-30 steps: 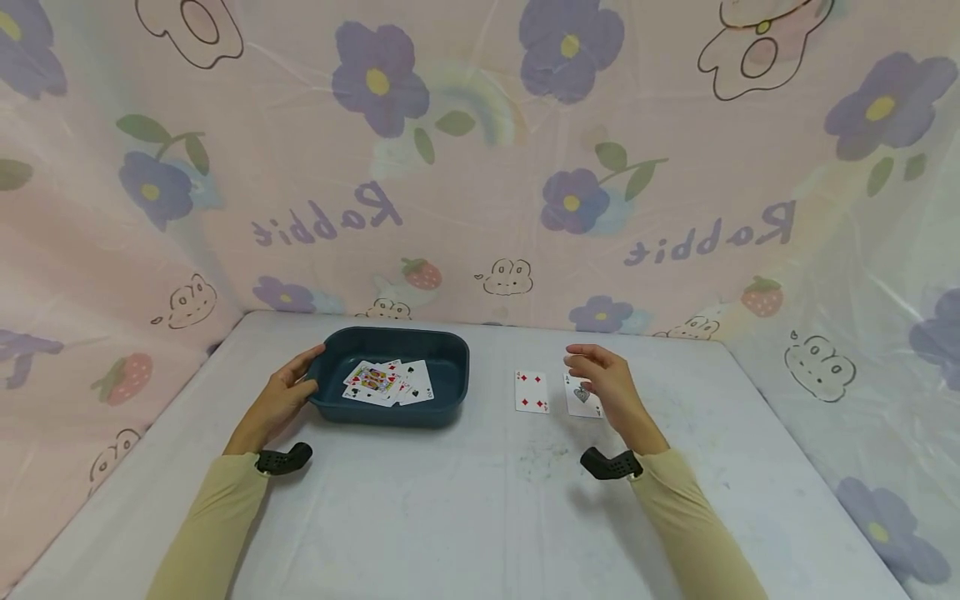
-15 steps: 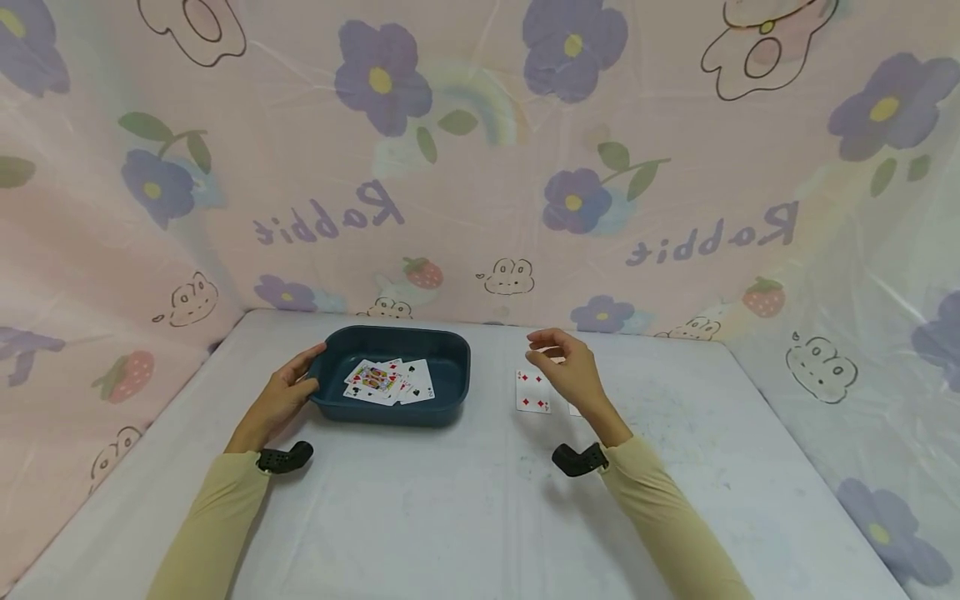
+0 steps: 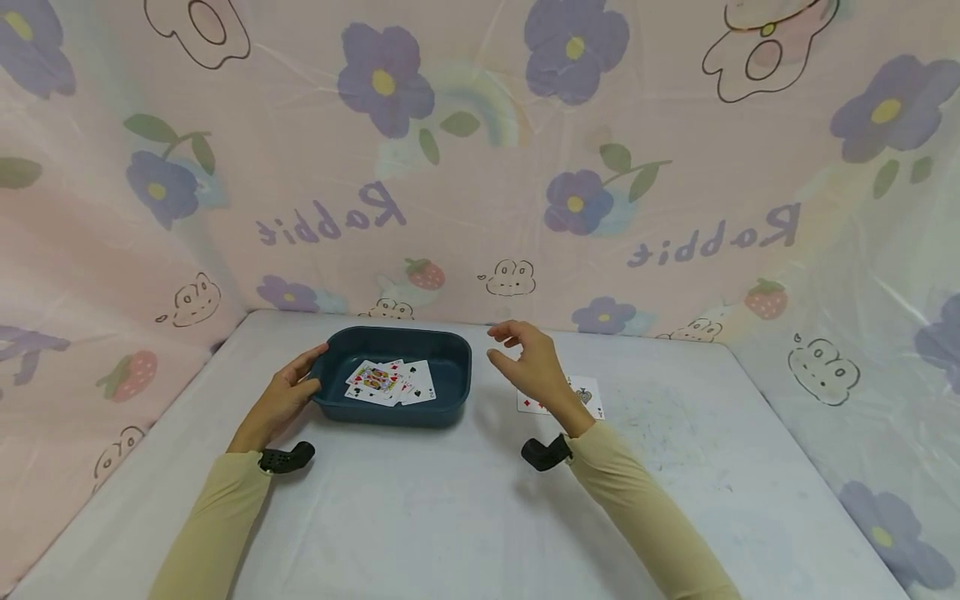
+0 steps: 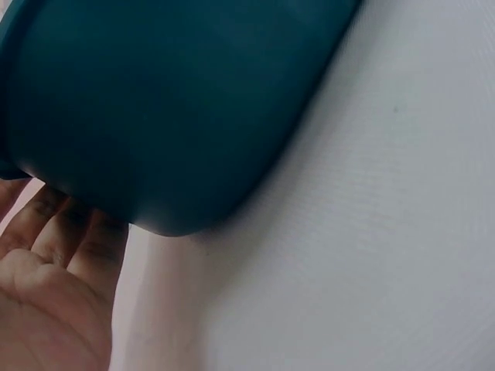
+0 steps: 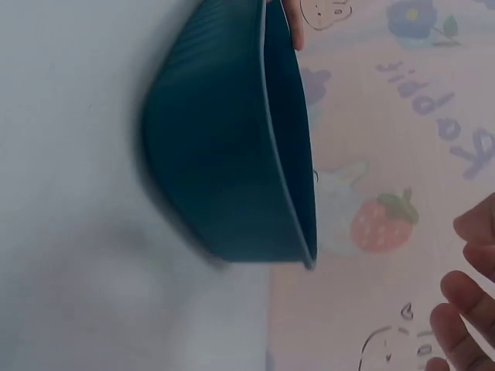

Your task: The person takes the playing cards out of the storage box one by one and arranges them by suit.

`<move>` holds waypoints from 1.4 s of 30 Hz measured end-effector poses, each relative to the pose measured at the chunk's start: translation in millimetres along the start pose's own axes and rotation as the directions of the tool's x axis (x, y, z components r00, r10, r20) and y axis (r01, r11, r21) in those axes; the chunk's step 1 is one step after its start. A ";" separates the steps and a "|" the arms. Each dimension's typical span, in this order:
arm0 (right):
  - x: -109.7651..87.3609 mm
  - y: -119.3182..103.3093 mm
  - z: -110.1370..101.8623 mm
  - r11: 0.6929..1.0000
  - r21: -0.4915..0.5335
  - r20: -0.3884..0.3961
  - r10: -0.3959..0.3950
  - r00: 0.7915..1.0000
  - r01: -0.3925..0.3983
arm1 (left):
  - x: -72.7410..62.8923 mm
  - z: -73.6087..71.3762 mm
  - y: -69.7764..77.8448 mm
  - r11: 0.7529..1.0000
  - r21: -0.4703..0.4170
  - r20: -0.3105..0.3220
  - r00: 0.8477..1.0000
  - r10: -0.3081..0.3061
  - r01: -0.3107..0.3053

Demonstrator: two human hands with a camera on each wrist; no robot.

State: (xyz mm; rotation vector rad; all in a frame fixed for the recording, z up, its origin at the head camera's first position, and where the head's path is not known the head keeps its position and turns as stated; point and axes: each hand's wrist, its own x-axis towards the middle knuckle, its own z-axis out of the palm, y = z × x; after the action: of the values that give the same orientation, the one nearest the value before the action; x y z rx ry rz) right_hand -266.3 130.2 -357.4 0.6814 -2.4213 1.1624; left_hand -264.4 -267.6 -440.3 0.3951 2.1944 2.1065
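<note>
At the left end of a dark teal plastic basin [image 3: 393,416], my left hand [image 3: 279,404] grips the rim, thumb toward the near side. The left wrist view has its fingers [image 4: 97,251] behind the basin's end wall. Several face-up playing cards [image 3: 378,379] overlap inside, a king on top. My right hand [image 3: 536,364] hovers just right of the basin, thumb and fingers apart with nothing between them. Beneath its wrist lie two more cards on the table: a red diamond card [image 3: 527,402], partly hidden, and an ace of spades [image 3: 587,397].
A white cloth covers the table [image 3: 420,517]. Behind it and at both sides hangs a pink curtain [image 3: 465,183] with flowers, rabbits and strawberries. A black wrist-worn device [image 3: 546,452] sits on the right wrist, and another black device [image 3: 287,457] on the left.
My right hand has moved left from above the ace of spades, across the diamond card, to beside the basin. My left hand and the basin have stayed in place.
</note>
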 end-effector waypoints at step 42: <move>45.7 -41.4 129.0 0.835 0.337 0.278 0.354 0.893 -0.435 | 2.9 -1.2 -1.9 1.000 -0.018 -0.021 1.000 -0.014 0.013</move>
State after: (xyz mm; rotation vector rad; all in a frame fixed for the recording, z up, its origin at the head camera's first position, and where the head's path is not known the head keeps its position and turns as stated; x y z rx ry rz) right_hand -295.2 -7.2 -384.6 0.4248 -2.6055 1.8678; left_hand -267.7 -268.1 -441.8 0.3578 2.1817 2.1310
